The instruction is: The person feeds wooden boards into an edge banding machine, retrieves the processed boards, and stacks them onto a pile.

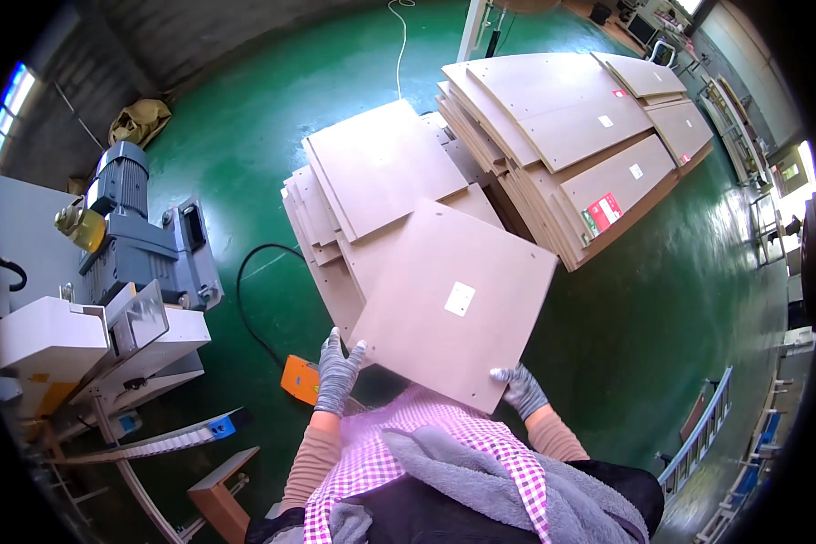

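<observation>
Between my two gloved hands is a square wooden panel (408,308), pinkish-beige, with a white label (459,299) and small drilled holes near its corners. My left hand (338,372), in a grey knit glove, grips its near left edge with the thumb on top. On the near right edge, my right hand (522,390) holds it the same way, its fingers partly hidden beneath. The panel is tilted and overlaps the view of a stack of similar panels (381,168) just beyond it. Whether it touches that stack I cannot tell.
At the right back stands a larger stack of boards (553,109) with a red-and-white leaflet (603,214). A machine with a grey motor (122,186) is on the left. An orange foot-pedal box (301,379) with a black cable (242,295) lies on the green floor (644,335).
</observation>
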`<control>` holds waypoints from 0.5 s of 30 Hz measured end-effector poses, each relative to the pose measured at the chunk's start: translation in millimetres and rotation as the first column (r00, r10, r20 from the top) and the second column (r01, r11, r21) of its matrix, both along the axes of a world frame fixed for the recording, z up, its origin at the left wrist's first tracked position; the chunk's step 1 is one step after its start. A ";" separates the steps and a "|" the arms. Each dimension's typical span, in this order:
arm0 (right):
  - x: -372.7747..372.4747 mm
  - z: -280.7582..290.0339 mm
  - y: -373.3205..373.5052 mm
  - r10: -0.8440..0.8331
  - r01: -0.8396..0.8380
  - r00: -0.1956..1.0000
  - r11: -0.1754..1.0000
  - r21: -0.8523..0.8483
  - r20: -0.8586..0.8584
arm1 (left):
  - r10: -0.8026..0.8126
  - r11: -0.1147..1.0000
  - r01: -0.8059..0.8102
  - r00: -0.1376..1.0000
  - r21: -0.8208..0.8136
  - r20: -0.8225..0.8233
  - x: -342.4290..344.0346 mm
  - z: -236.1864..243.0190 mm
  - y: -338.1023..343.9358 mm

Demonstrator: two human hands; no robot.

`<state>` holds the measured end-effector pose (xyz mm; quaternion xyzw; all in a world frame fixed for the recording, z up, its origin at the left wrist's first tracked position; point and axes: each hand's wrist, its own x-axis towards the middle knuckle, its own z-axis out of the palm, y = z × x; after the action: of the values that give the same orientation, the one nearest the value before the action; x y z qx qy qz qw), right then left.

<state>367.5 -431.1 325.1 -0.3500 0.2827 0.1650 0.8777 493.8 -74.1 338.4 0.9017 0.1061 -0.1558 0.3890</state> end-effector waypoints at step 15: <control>60.4 -79.7 79.1 -0.147 0.268 0.944 0.861 0.431 -0.295 | -0.007 0.995 -0.001 0.997 -0.095 -0.078 74.6 -74.9 -72.2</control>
<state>427.9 -352.0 245.4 -0.0726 0.3800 0.1747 0.9054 568.4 -146.4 263.5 0.8756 0.1123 -0.1964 0.4267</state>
